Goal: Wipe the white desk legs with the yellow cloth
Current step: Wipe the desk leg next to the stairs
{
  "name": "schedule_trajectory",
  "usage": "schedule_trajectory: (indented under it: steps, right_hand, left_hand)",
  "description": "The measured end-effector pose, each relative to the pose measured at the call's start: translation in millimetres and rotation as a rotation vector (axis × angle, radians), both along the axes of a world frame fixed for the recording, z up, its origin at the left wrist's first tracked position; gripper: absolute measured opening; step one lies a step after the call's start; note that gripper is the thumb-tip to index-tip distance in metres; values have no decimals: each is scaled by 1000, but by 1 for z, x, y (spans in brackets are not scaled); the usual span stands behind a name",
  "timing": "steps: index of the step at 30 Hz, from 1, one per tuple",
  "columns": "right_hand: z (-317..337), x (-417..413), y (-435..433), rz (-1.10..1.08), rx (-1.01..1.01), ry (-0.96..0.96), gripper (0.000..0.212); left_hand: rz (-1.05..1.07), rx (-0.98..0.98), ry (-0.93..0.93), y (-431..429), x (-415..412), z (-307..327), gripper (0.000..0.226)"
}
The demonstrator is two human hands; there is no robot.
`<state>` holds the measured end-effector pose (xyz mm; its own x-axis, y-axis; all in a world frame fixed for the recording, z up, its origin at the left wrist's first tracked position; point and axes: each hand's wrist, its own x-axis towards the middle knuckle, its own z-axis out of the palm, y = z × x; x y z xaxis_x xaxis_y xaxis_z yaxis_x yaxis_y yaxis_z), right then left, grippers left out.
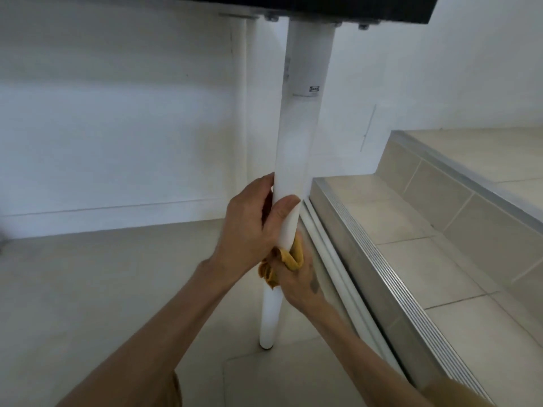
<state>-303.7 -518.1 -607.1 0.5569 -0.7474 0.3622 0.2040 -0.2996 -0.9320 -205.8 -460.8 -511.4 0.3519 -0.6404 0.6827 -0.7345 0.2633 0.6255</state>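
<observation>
A round white desk leg (pixel 296 133) runs from the dark desktop (pixel 323 7) down to the tiled floor in the middle of the view. My left hand (pixel 249 224) wraps around the leg a little below its middle. Just beneath it, my right hand (pixel 299 277) presses the bunched yellow cloth (pixel 282 262) around the leg. The cloth hides a short stretch of the leg. A second white leg (pixel 244 113) stands farther back by the wall.
Tiled steps (pixel 411 218) with ribbed metal edging rise close on the right of the leg. A white wall (pixel 117 127) stands behind. Beige floor tiles (pixel 117 289) spread to the left and front.
</observation>
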Motion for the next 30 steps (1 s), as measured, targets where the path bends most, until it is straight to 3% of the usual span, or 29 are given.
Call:
schedule_trajectory:
  steps: [3,8,16,22,30]
  right_hand:
    - [-27,2,3,-49,73,104,54]
    - [-77,5,10,-105,207,237,51]
    - [-116,5,12,-136,301,397,23]
    - [-151,-5,14,-34,358,610,48]
    - [-218,-9,13,31,429,752,52]
  left_hand:
    - [-20,38,8,1,0,-21,40]
    - [-18,99,-12,3,2,-52,45]
    - [-17,265,-42,9,5,-98,48]
    - [-67,326,-77,15,8,-121,51]
    - [-46,353,-56,15,7,-138,53]
